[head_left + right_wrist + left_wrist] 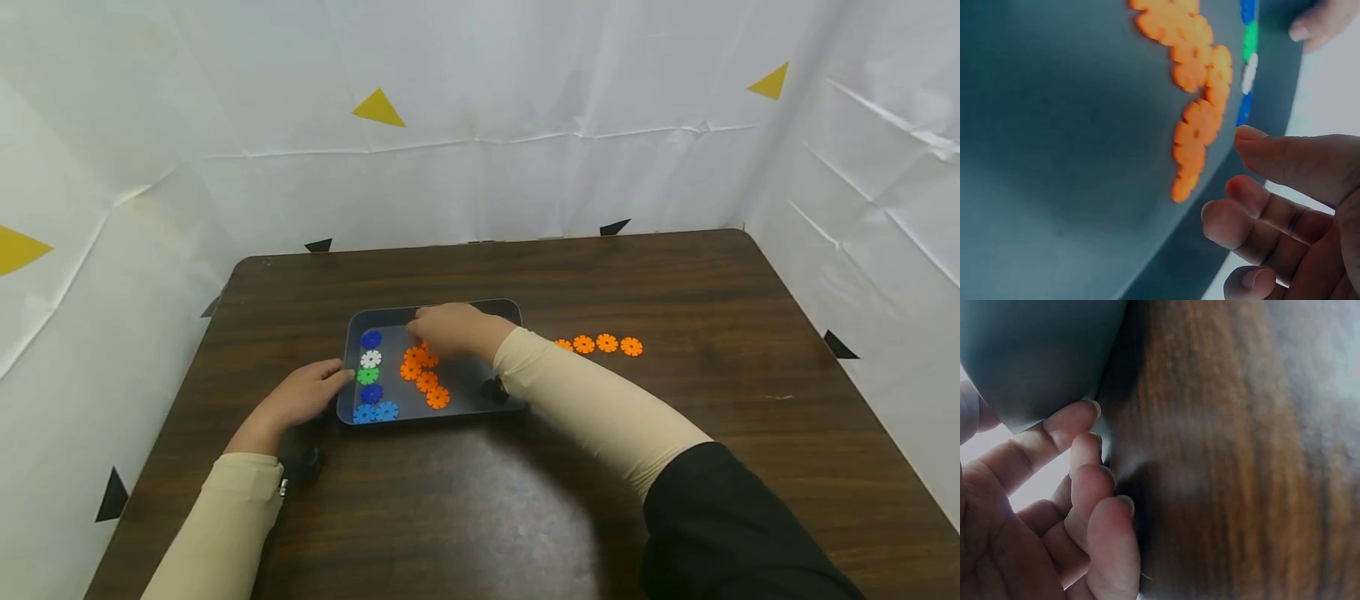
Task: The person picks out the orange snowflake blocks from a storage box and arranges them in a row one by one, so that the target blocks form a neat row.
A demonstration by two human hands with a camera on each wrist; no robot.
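Note:
A dark grey tray [465, 375] sits mid-table. Down its left side runs a column of blue, white and green discs [370, 375], and a cluster of orange discs [423, 379] lies in its middle. My right hand [418, 329] hovers over the cluster's far end. In the right wrist view that right hand [1222, 169] has its fingers spread just above the orange discs [1194, 106] and holds nothing. My left hand [337, 377] rests on the table, fingertips against the tray's left rim. The left wrist view shows the loosely curled fingers [1082, 419] touching the tray's corner [1035, 350].
A short row of orange discs [600, 343] lies on the brown wooden table [712, 417], right of the tray. White sheets with yellow and black triangles wall in the back and both sides.

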